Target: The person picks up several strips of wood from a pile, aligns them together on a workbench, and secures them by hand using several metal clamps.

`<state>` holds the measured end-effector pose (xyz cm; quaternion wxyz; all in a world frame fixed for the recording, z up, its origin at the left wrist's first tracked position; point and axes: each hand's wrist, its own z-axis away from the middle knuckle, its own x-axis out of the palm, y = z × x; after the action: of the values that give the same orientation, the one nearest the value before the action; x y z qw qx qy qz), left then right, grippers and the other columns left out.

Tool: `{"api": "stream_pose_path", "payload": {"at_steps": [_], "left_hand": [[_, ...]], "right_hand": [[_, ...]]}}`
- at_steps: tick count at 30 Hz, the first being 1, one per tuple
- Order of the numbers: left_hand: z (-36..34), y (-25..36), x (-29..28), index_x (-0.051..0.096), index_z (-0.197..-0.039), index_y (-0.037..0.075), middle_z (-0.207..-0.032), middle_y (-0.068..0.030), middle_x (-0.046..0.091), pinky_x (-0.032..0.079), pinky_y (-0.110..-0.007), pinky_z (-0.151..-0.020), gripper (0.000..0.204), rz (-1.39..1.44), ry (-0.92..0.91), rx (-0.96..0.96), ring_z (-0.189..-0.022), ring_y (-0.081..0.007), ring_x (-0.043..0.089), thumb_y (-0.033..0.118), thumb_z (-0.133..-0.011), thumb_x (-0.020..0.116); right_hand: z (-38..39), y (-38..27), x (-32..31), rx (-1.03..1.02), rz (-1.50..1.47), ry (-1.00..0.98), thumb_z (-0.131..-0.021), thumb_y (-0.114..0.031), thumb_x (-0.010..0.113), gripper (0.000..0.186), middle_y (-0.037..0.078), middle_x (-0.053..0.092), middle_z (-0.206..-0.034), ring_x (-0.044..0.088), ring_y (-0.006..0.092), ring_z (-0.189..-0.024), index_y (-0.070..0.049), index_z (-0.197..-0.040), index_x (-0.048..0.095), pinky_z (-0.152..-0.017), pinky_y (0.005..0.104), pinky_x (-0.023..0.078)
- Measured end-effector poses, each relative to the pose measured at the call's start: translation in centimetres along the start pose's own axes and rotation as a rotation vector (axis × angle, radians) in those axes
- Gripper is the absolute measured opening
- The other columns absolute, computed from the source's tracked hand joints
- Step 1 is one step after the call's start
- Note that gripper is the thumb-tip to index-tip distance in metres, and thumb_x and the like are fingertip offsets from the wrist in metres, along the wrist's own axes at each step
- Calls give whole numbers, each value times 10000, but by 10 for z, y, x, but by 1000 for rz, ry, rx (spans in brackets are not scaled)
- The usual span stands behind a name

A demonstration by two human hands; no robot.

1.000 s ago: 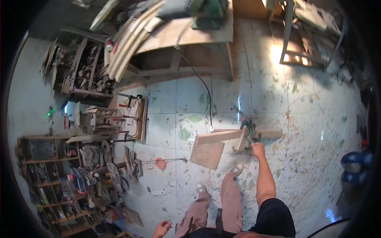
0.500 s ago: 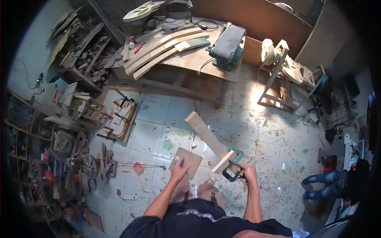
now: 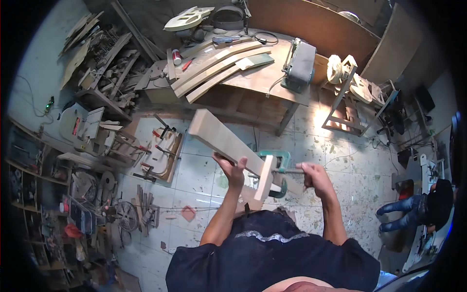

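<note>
A long, pale wooden board (image 3: 221, 138) slants in front of me, its far end up and to the left. My left hand (image 3: 231, 171) cups the board's near-left edge, thumb raised beside it. A green C-clamp (image 3: 285, 159) sits around the board's near end, together with a short, light wooden block (image 3: 264, 178) lying crosswise against it. My right hand (image 3: 317, 179) is closed around the clamp's screw handle, which points to the right. The fingers of my left hand are partly hidden under the board.
A workbench (image 3: 238, 92) ahead bears curved wooden strips (image 3: 221, 63) and a belt sander (image 3: 299, 65). Clamped guitar-shaped work (image 3: 163, 151) lies on the left, near scrap wood (image 3: 109, 73) and shelving (image 3: 29, 194). A person in jeans (image 3: 413, 211) is at the far right.
The board and clamp have come up and closer to me. My left hand, empty before, has taken hold of the board. My right hand has risen with the clamp, gripping its screw handle.
</note>
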<state>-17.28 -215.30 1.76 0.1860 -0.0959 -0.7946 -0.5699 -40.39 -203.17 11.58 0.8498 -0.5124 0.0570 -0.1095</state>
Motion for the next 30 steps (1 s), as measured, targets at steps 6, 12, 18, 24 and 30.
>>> {"api": "stream_pose_path", "payload": {"at_steps": [6,12,18,24,30], "left_hand": [[-114,96,-7,288,-1321,35,-1270,-122,391,367,-376,-1000,737,-117,161,327,-1145,-235,438,125,-716,701],[-208,191,11,358,-1261,11,-1161,-155,453,503,-387,-826,685,51,222,482,-1039,-258,534,345,-743,657],[-297,213,30,462,-1178,37,-973,-110,536,514,-316,-577,681,100,169,489,-823,-201,610,566,-761,558],[-405,139,46,481,-1193,27,-1013,-130,565,559,-358,-614,729,161,296,556,-871,-251,627,587,-731,553],[-504,7,45,415,-1274,-12,-1058,-157,559,524,-421,-840,833,133,299,630,-988,-286,591,586,-718,578]], "right_hand": [[-24,-94,66,-25,-760,-403,-968,-235,479,332,-70,339,-612,308,27,-455,-2,-1192,552,-392,163,317],[-34,-195,116,-122,-755,-711,-964,-218,501,251,-91,302,-584,237,-8,-418,-6,-1078,570,-340,154,176],[-99,-289,138,-321,-404,-855,-921,-204,593,357,-109,276,-543,202,-18,-408,-159,-644,371,-329,179,140],[-224,-348,146,-450,-178,-908,-872,-145,647,355,-92,292,-551,207,-3,-420,-156,-649,370,-343,190,127],[-355,-373,153,-366,-207,-832,-810,-34,681,345,-81,321,-568,240,1,-426,-141,-709,370,-359,199,144]]}}
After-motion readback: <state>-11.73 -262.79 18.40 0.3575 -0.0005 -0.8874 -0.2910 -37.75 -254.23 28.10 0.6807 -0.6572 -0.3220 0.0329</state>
